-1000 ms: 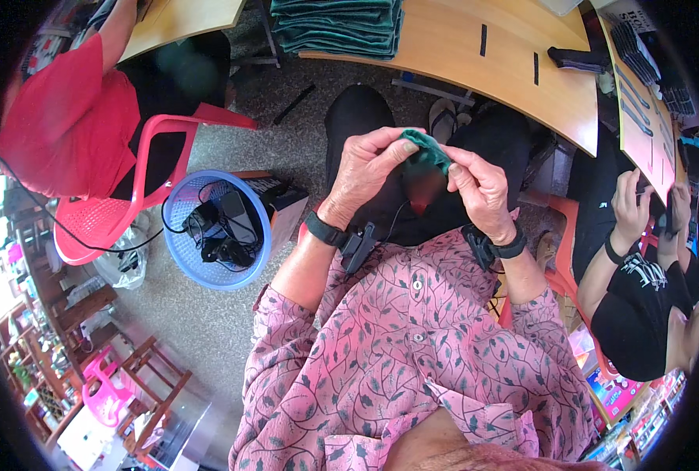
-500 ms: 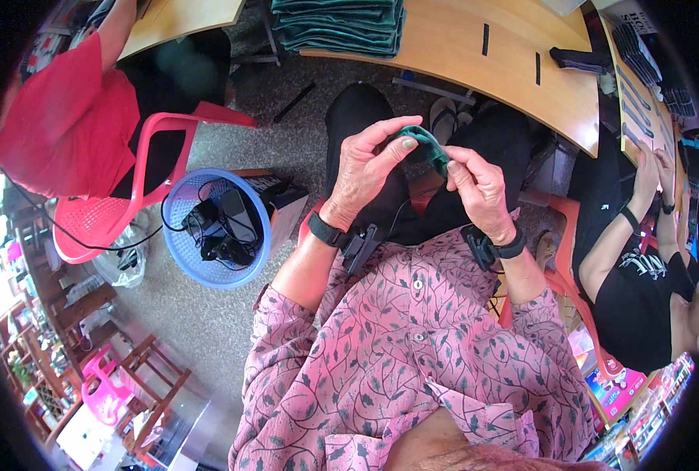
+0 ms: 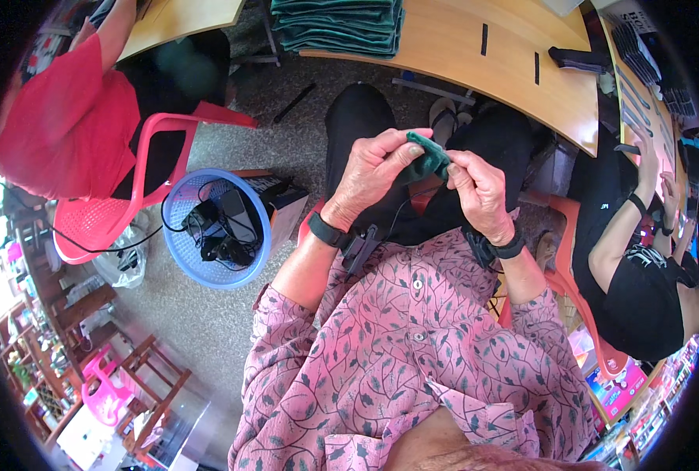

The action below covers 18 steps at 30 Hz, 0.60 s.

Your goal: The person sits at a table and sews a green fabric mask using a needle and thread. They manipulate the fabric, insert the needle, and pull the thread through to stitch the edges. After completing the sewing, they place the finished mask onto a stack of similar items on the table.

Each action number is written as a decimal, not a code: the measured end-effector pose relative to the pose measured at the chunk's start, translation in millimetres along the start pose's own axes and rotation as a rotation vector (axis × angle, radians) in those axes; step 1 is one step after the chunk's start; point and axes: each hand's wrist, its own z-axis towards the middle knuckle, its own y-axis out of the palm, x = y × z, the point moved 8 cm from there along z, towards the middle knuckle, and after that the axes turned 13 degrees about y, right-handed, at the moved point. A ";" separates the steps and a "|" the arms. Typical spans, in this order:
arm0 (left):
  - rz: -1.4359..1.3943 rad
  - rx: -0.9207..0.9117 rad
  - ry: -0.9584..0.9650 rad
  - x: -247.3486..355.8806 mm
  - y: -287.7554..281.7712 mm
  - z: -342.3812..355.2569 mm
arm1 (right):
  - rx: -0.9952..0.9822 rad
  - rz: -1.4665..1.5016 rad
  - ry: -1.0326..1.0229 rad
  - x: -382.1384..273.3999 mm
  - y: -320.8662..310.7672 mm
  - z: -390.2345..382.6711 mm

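Observation:
A small piece of dark green velvety cloth (image 3: 426, 162) is held up between my two hands, above my lap. My left hand (image 3: 374, 166) pinches its upper left part between thumb and fingers. At the cloth's right edge, my right hand (image 3: 479, 184) grips it with thumb and forefinger. The piece looks folded, and its far side is hidden. Beyond my hands, on the edge of the wooden table, lies a stack of folded green cloth pieces (image 3: 338, 30) of similar colour.
Left of me, a blue basket (image 3: 178, 263) of cables and black devices stands on the floor beside a pink chair (image 3: 141, 157) with a person in red. Dark strips lie on the wooden table (image 3: 444, 39). A person in black (image 3: 640, 306) works at my right.
The green cloth has been turned and opened a little, showing more of its face. My left hand has shifted slightly. The person on the right has raised a hand holding a dark strip.

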 end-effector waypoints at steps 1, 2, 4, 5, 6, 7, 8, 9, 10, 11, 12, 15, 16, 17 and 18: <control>-0.003 -0.027 -0.004 1.5 3.4 -0.1 | 0.003 0.012 0.009 1.1 -0.3 -0.4; -0.005 -0.054 -0.008 2.3 6.1 -0.3 | 0.006 0.023 0.018 2.7 -0.3 -0.9; 0.069 -0.102 0.019 0.4 5.7 -0.1 | 0.009 0.037 0.028 4.9 -0.2 -1.2; 0.105 -0.125 0.032 0.5 6.0 0.0 | 0.009 0.038 0.029 5.7 -0.1 -0.8; 0.030 -0.060 0.020 1.0 3.8 -0.3 | 0.009 0.040 0.030 6.2 0.0 -0.3; -0.045 0.002 0.008 5.2 3.7 0.3 | 0.009 0.040 0.041 6.7 -0.1 0.3; -0.120 0.065 -0.003 8.2 3.3 0.4 | 0.010 0.040 0.052 6.5 -0.1 1.1; -0.126 0.100 0.022 12.7 2.7 0.7 | 0.010 0.040 0.063 7.0 -0.3 1.8; -0.132 0.136 0.047 17.0 1.6 0.7 | 0.008 0.037 0.061 7.9 0.0 1.9; -0.139 0.171 0.072 19.7 -0.4 0.8 | 0.006 0.035 0.059 9.6 0.6 1.9; -0.145 0.160 0.055 16.9 -0.5 0.7 | 0.004 0.032 0.058 10.5 0.8 1.8; -0.136 0.145 0.019 8.1 -5.7 -1.4 | -0.024 0.022 0.070 10.2 2.9 1.9; -0.119 0.147 0.018 7.0 -7.5 -1.4 | -0.022 0.008 0.067 9.2 2.9 2.2; -0.102 0.150 0.017 6.5 -8.5 -1.3 | -0.021 -0.007 0.063 7.9 3.0 2.6; -0.094 0.149 0.011 6.3 -8.7 -1.0 | -0.019 -0.021 0.060 6.9 2.9 2.9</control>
